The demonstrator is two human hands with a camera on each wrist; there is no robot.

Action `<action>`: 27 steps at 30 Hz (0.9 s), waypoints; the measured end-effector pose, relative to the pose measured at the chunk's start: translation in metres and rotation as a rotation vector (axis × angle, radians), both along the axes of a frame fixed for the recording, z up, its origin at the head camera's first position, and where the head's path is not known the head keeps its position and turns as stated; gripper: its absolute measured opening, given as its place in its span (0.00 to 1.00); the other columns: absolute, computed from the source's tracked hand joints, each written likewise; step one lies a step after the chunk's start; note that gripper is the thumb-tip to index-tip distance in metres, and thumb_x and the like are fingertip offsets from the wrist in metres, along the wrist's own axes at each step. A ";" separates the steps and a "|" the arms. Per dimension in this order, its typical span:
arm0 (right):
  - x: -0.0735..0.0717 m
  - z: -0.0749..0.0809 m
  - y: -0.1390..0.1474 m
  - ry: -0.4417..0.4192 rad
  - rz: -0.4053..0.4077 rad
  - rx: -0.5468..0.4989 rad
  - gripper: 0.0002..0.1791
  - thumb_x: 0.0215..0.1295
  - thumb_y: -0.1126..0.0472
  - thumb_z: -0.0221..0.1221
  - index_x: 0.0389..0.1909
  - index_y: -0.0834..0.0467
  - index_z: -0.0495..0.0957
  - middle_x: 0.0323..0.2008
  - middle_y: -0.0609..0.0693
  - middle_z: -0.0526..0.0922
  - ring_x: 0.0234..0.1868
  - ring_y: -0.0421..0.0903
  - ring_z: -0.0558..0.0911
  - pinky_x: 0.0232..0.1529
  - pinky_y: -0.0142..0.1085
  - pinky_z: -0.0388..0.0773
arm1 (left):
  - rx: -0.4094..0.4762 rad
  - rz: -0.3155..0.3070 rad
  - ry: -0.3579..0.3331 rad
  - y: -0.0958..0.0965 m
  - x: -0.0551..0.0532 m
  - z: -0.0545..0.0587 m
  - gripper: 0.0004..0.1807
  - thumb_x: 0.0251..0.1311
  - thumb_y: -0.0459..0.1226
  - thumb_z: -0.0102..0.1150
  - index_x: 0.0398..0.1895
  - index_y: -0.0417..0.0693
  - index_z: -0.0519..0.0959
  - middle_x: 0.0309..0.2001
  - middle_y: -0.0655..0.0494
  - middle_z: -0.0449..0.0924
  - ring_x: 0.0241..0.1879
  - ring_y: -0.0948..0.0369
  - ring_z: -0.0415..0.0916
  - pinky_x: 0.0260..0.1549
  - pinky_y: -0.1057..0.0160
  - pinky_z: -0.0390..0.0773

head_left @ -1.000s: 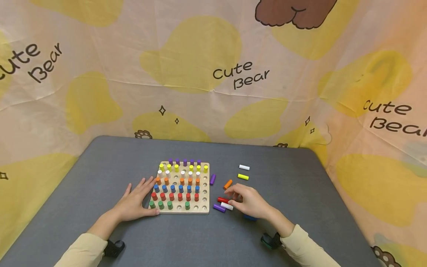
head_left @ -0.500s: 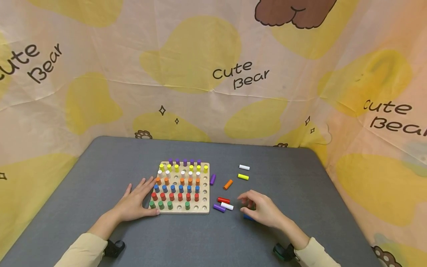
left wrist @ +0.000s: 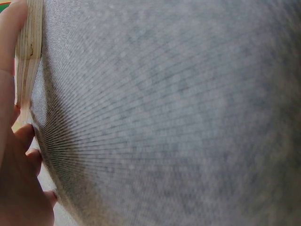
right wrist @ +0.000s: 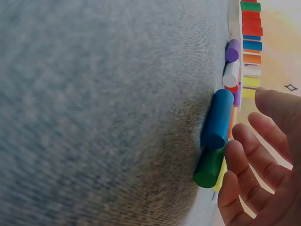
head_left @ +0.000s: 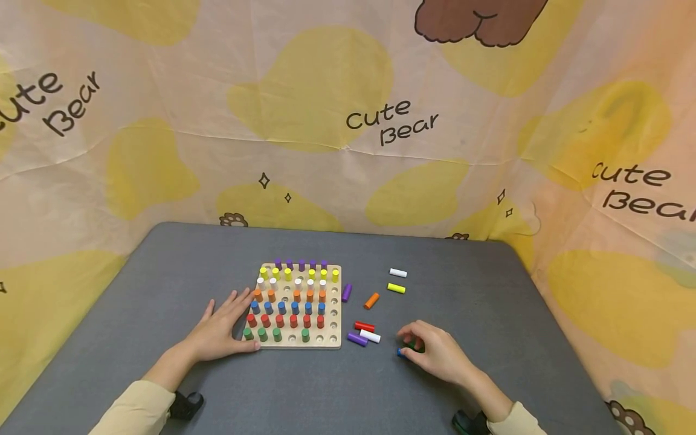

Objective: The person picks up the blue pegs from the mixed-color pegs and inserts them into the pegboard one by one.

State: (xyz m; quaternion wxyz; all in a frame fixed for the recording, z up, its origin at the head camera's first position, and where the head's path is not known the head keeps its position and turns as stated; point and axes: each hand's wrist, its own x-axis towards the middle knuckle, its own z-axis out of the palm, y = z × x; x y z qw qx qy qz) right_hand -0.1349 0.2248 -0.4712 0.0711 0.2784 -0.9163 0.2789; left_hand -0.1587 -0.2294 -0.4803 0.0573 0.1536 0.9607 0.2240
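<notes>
A wooden pegboard (head_left: pixel 338 305) carries rows of coloured pegs. My left hand (head_left: pixel 219 329) rests along its left edge, fingers spread, the thumb at the near corner. In the left wrist view, the thumb lies against the board's layered side (left wrist: pixel 29 61). My right hand (head_left: pixel 439 355) hovers low over a blue peg (right wrist: pixel 218 120) and a green peg (right wrist: pixel 209 167). Both pegs lie on the table, touching each other. The thumb and fingers are loosely bent around the pair with a gap between them; in the head view the hand partly hides both pegs.
Between board and right hand lie a red peg (head_left: pixel 364 325), a white peg (head_left: pixel 370 336) and a purple peg (head_left: pixel 357 339). Farther back are an orange peg (head_left: pixel 372 301), a yellow peg (head_left: pixel 396 288) and another white peg (head_left: pixel 398 272). Another purple peg (head_left: pixel 347 293) lies beside the board.
My right hand has moved right and toward me, from beside the red and white pegs to over the blue and green ones. My left hand and the board have stayed put.
</notes>
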 end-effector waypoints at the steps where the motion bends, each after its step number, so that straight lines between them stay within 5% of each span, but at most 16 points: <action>1: 0.001 -0.001 0.000 0.004 -0.004 0.004 0.14 0.48 0.59 0.69 0.36 0.49 0.79 0.28 0.37 0.76 0.24 0.32 0.73 0.25 0.24 0.69 | 0.000 0.001 0.001 0.000 0.000 0.000 0.61 0.35 0.69 0.61 0.71 0.49 0.52 0.71 0.44 0.49 0.70 0.41 0.42 0.59 0.31 0.34; 15: 0.006 -0.002 0.005 0.154 -0.013 0.099 0.15 0.44 0.58 0.71 0.35 0.47 0.79 0.29 0.35 0.77 0.26 0.31 0.75 0.25 0.24 0.70 | 0.001 0.001 0.004 -0.001 0.000 -0.002 0.61 0.36 0.70 0.60 0.72 0.51 0.51 0.71 0.45 0.49 0.70 0.42 0.42 0.60 0.31 0.34; 27: 0.008 -0.001 0.001 0.105 -0.004 0.153 0.13 0.45 0.57 0.70 0.33 0.46 0.79 0.26 0.35 0.74 0.26 0.31 0.70 0.24 0.25 0.67 | 0.008 0.005 -0.005 -0.001 0.000 0.000 0.60 0.36 0.68 0.61 0.71 0.50 0.51 0.71 0.45 0.49 0.70 0.42 0.41 0.60 0.31 0.33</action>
